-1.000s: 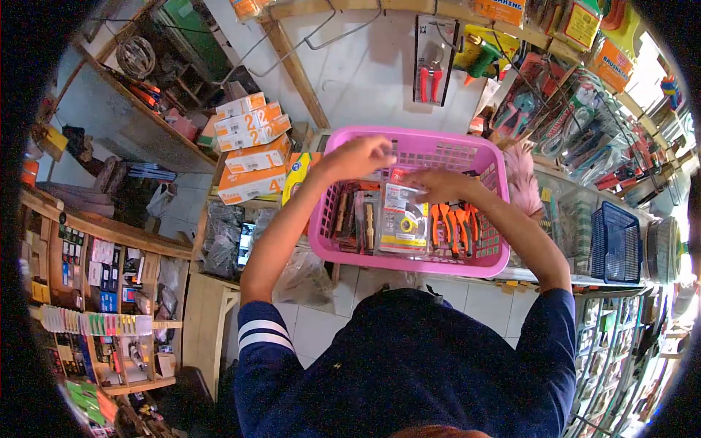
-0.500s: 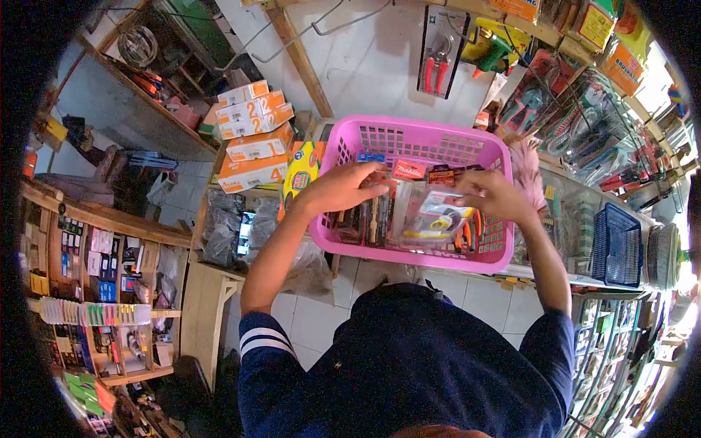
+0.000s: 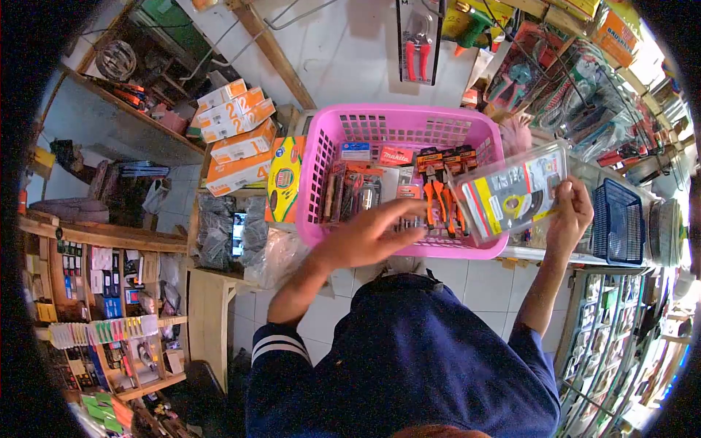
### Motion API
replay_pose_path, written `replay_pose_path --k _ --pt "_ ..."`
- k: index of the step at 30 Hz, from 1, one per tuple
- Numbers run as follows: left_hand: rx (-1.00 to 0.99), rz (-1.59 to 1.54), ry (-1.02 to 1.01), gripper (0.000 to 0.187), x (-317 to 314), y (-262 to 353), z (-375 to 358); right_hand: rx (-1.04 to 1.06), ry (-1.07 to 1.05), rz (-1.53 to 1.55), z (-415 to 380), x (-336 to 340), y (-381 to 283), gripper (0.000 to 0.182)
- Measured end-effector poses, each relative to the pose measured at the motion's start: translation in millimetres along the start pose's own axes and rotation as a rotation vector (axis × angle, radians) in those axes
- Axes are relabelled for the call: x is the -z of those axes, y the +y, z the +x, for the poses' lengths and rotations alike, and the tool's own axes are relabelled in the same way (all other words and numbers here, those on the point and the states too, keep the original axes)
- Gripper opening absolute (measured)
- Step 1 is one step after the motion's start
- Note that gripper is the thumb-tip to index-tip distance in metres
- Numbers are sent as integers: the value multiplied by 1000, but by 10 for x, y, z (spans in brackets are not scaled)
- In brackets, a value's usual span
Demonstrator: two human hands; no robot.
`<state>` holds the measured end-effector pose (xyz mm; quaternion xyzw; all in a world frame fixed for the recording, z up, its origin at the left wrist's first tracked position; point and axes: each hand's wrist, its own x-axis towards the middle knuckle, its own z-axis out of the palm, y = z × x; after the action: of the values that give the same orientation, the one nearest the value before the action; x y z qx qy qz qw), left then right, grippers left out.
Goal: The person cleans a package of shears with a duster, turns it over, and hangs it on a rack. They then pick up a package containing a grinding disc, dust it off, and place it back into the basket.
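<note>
My right hand (image 3: 571, 212) grips the right end of a clear plastic package (image 3: 511, 191) with a yellow and red insert, tilted over the right side of the pink basket (image 3: 401, 252). With fingers spread, my left hand (image 3: 376, 233) hovers at the basket's front rim and holds nothing. Inside the basket lie orange-handled pliers (image 3: 437, 191) on black cards, a red Makita packet (image 3: 396, 155), a blue packet (image 3: 355, 151) and several dark packaged items at the left. The package hides part of the basket's right side.
Orange-and-white boxes (image 3: 237, 150) are stacked left of the basket, beside a yellow packet (image 3: 285, 179). A lit phone (image 3: 239, 233) lies among plastic bags. Blue baskets (image 3: 619, 223) stand at the right. Red pruning shears (image 3: 418, 47) hang on the wall behind.
My right hand has lifted the clear package rightward out of the basket, uncovering the orange-handled pliers. My left hand has moved toward the front rim. The view has shifted slightly.
</note>
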<state>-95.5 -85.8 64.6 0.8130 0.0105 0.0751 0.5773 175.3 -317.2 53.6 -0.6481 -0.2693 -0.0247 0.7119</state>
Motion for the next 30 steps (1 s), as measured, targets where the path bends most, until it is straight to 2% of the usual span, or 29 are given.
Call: replay_pose_path --k 2,4,6,7,9,12,13,15,17,18,20,21,24,25,28,30 --pt "-103 -199 89 51 -306 76 95 -32 -31 41 -102 19 -71 17" --pt "230 -204 -166 50 -390 167 147 -78 -44 117 -213 -80 -184 16" --pt "310 -231 -192 47 -548 123 147 -149 -71 228 -294 -79 -208 16" --pt "222 -254 -90 47 -685 -4 113 -222 -39 285 -291 18 -164 13" --pt "81 -192 5 47 -664 61 111 -321 -132 460 -305 123 -204 12" --pt "-26 -235 -35 49 -598 5 43 -445 -344 711 -338 315 -89 14" --pt "-95 -233 -16 50 -637 -79 24 -478 -313 709 -399 349 -22 13" --pt "38 -331 -15 48 -730 -83 -81 -549 -258 664 -481 336 30 11" --pt "155 -192 -104 45 -636 -43 -172 -551 -306 582 -518 309 50 10" --pt "177 -266 -99 44 -669 -25 -187 -549 -314 554 -535 299 62 10" --pt "221 -413 -87 43 -751 33 -231 -509 -291 469 -552 289 64 13" --pt "160 -325 -177 44 -680 79 -233 -481 -310 426 -544 305 24 13" --pt "196 -515 -252 46 -680 183 -226 -397 -343 369 -524 292 -51 15" --pt "245 -402 -337 46 -663 152 -218 -369 -352 363 -521 272 -75 15" --pt "198 -176 -315 44 -757 121 -148 -424 -430 253 -515 188 -204 14" --pt "136 -207 -262 42 -823 113 -97 -395 -455 292 -526 127 -214 13"
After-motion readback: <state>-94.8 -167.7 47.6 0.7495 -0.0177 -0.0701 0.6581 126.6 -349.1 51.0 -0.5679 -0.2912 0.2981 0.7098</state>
